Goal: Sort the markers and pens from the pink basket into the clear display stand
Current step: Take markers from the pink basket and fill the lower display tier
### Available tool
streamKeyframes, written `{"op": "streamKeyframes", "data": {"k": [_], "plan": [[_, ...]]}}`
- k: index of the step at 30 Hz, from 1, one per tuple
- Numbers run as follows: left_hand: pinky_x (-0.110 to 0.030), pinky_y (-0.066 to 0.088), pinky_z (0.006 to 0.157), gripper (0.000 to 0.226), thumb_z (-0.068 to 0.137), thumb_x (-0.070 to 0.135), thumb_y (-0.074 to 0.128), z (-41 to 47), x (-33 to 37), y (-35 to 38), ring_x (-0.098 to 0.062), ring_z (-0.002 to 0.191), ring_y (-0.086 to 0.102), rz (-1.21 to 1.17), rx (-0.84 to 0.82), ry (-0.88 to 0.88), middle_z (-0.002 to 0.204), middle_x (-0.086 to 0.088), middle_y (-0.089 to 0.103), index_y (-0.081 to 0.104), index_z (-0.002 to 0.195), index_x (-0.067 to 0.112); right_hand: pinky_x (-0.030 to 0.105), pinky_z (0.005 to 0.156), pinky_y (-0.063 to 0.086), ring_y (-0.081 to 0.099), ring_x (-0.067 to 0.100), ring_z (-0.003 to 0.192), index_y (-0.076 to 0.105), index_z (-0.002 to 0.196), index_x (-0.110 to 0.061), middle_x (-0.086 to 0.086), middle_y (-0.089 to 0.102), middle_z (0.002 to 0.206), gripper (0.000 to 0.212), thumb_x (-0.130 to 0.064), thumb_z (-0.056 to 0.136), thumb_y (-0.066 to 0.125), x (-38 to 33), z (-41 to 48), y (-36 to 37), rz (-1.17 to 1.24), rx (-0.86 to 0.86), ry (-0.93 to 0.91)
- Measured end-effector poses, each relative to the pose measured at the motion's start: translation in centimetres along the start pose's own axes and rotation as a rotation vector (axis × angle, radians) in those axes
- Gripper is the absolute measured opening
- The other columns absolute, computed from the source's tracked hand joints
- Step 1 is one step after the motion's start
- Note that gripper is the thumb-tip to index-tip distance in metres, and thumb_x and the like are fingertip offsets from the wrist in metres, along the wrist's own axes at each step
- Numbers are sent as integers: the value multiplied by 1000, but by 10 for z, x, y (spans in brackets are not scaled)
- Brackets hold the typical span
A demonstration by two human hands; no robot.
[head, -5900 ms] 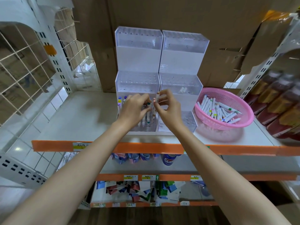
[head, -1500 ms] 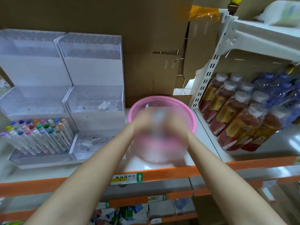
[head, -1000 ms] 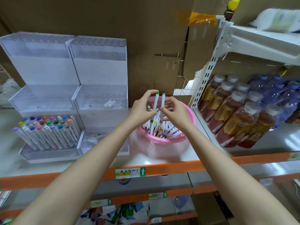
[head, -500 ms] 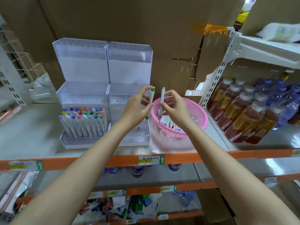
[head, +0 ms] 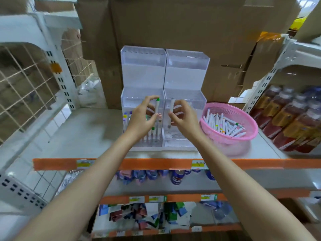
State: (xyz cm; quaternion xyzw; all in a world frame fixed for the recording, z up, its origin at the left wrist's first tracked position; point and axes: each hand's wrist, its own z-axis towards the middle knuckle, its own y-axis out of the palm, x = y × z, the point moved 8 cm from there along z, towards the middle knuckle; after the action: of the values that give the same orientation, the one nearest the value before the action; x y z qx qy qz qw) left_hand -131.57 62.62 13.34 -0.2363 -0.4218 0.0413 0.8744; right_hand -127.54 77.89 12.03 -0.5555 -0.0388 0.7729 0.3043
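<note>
The clear display stand (head: 186, 73), stepped in three tiers and two columns, stands on the shelf centre. Its lower left tier holds several upright markers, mostly hidden behind my left hand (head: 141, 119). That hand pinches a green-capped marker (head: 157, 106) upright in front of the lower left tier. My right hand (head: 183, 119) pinches a grey-tipped marker (head: 171, 108) upright in front of the lower right tier. The pink basket (head: 243, 136) sits to the right of the stand with several white markers lying inside it.
Bottles of brown drink (head: 295, 122) fill the shelf at the right. Cardboard boxes (head: 173, 23) back the stand. A wire grid panel (head: 26, 87) and white shelf upright (head: 60, 73) stand at the left. An orange shelf edge (head: 156, 163) runs along the front.
Both hands lifted one marker each out of the pink basket and carried them left to the front of the stand. The view has swung left with them.
</note>
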Motion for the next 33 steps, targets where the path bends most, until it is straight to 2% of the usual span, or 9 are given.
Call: {"op": "streamKeyframes", "data": {"k": [3,6,11,14,19,23,24,28,33], "plan": [[-9,46,65,47,86,4,65,-6,-9,-24,-5,72,60,-18,15,5,80,9,52,50,127,20,46,60,57,62,14,62,51,98,-11,-1,58,78,17,-7,89,65,-10,-3,21,-24,12,-17],[-7,44,66,46,85,3,66,-13,-21,-46,-9,73,60,-21,55,1,79,8,52,51,126,16,46,59,57,61,16,62,49,95,-13,-4,55,76,17,-8,89,64,-16,-6,40,-39,31,-32],[-34,56,74,45,85,7,66,-24,-41,-65,-20,78,64,-62,30,-20,83,-2,57,48,125,17,39,60,56,59,14,64,53,95,-9,-4,56,75,16,-13,88,67,-29,-14,71,-86,58,-91],[-28,54,75,46,85,4,67,-28,-46,-73,-15,78,62,-71,53,-13,81,1,55,48,124,17,39,59,56,62,17,67,55,98,-3,4,61,79,20,-13,87,68,-33,-17,88,-104,25,-105],[-22,52,80,47,85,6,67,-28,-58,-81,-4,80,59,-53,101,-5,84,1,57,46,125,19,37,63,56,63,16,69,54,96,-7,5,62,81,18,-12,87,68,-35,-13,107,-115,26,-111],[-27,53,82,47,85,7,67,-30,-64,-84,-4,82,60,-36,114,2,86,0,60,46,125,18,4,69,40,63,14,68,55,95,-3,7,65,82,18,-9,85,70,-43,-15,110,-112,95,-163],[-27,53,82,47,85,7,67,-31,-66,-84,-4,82,60,-33,116,2,86,0,60,46,125,18,1,70,37,63,13,68,56,95,-2,6,65,81,19,-8,85,70,-43,-16,110,-122,113,-174],[-24,52,81,47,84,6,68,-34,-69,-80,-7,81,60,-11,117,29,83,1,59,47,125,16,12,63,47,60,7,68,55,95,-4,-3,60,79,19,-7,84,70,-40,-16,113,-117,152,-201],[-18,49,78,48,83,4,69,-37,-74,-78,-9,79,59,21,129,60,82,-3,58,50,125,15,19,65,52,60,10,71,56,95,-4,0,61,81,18,-6,84,70,-36,-17,118,-111,146,-195]]}}
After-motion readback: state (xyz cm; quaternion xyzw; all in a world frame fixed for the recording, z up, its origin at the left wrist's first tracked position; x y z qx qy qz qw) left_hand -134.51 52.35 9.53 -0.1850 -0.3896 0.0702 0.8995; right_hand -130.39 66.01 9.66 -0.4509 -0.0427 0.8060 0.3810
